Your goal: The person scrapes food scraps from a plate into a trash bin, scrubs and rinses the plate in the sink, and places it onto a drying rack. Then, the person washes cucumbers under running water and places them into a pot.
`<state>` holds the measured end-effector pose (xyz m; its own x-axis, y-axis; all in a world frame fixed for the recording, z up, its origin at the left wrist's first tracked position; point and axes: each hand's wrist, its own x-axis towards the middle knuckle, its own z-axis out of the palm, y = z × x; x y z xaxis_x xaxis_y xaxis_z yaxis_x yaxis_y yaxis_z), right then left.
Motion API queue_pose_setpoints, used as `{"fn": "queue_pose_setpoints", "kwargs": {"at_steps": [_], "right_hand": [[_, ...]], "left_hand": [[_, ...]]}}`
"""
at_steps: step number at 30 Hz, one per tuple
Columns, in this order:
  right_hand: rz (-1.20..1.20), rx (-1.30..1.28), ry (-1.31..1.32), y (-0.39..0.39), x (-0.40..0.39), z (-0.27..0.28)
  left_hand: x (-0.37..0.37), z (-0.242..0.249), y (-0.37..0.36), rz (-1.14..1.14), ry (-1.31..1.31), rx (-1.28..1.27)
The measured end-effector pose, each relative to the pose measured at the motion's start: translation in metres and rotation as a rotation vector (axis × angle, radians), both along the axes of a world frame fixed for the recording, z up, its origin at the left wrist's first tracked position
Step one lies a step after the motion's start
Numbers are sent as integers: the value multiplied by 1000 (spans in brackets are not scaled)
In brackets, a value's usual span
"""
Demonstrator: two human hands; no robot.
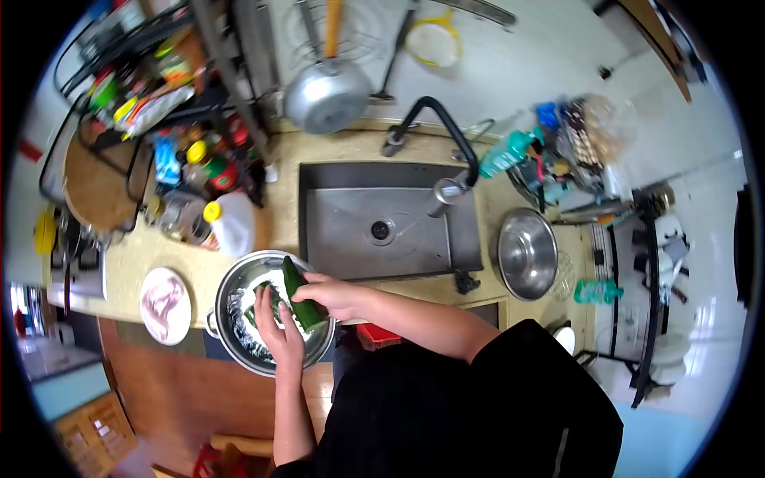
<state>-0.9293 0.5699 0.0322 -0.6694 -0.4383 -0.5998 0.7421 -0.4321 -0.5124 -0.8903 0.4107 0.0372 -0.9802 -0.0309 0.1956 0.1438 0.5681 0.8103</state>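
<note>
My right hand [331,296] is closed around a dark green cucumber [292,277], its length tilted over the right side of a metal bowl [226,341]. My left hand [280,334] reaches into the bowl, fingers stretched out and apart. They lie over another green piece [251,315], largely hidden under the hand and dusted with white. White powdery material [253,348] is scattered along the inside of the bowl.
A plate [186,327] with pale meat lies left of the bowl. Behind it stand a yellow-capped jug [237,225] and several bottles. The sink [351,259] with its black faucet [434,103] is to the right, followed by another steel bowl [527,255].
</note>
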Motion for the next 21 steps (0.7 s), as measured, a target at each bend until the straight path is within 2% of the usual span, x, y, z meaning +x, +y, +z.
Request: {"fn": "queue_pose_setpoints", "kwargs": {"at_steps": [2,3,4,7,8,9,10,11,13,14,15,16,17,19,20,21], "right_hand": [[-101,-187,4,43,10,18],[-132,-212,-8,67,18,6],[-172,-170,-44,92,26,-4],[-359,92,-194,160,39,-48],[-384,176,-264,188,36,-85],[-419,214,-311,214,25,-93],[-547,165,-285,234,15,-92],[-592,128,-246,259,2,-125],[-780,121,-235,275,-27,-115],[-858,141,-209,283,-38,-136],[-935,166,-183,288,-44,-149],[-1006,118,46,286,-39,-162],[-1017,188,70,281,-39,-134],[-832,900,561,268,-26,-130],[-779,1059,564,265,-25,-117],[-863,880,413,269,-26,-137]], "left_hand": [[-7,1,34,-133,2,106],[-12,3,59,-203,14,115],[-15,0,83,-231,-182,271],[-31,-36,152,-423,-142,184],[-34,-50,177,-442,-240,221],[-39,-65,204,-457,-333,256],[-44,-89,233,-449,-320,317],[-47,-106,258,-439,-313,374],[-57,-105,307,-253,-730,637],[-61,-104,327,-149,-939,769],[-64,-107,343,-76,-986,869],[-76,-122,346,-100,-1075,947],[-88,-141,345,-124,-1157,1026],[-91,-134,357,112,-1175,1099],[-89,-132,354,136,-1141,1008],[-85,-132,350,157,-1106,916]]}}
